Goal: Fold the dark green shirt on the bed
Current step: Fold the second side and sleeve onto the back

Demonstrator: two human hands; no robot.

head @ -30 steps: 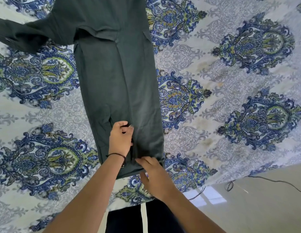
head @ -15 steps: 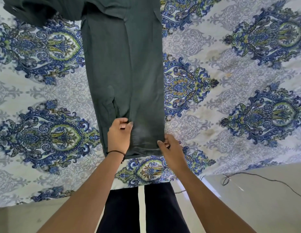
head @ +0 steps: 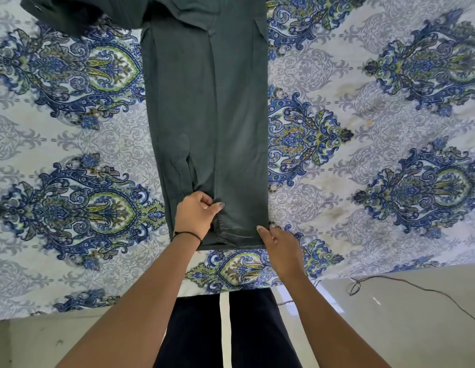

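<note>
shirt position: dark green shirt (head: 204,102) is laid lengthwise on the bed (head: 390,181); it is already narrowed to a long strip; hem end lies nearest the bed's near edge; one sleeve is left bunched at the far left
left hand (head: 195,216): fingers are curled; a pucker of cloth is pinched just above the hem, left of centre; wristband (head: 188,234) is worn
right hand (head: 281,245): the right hem corner is pinched between thumb and fingertips; hand sits at the strip's edge, partly over the sheet
handling: judged light, soft and limp; no stiffness to be relied on; a fold is kept only where it is pressed down; drag against the printed sheet is expected rather than slip
where to hold: both hem corners are preferred; every layer should be caught in each pinch, so the stack is not splayed when lifted
weak spot: wrinkles are gathered beside the left hand; the overlapped flap there is likely to be pulled out of line if only the top layer is taken
loose end: the bunched sleeve is judged likely to trail unless tucked in first
</note>
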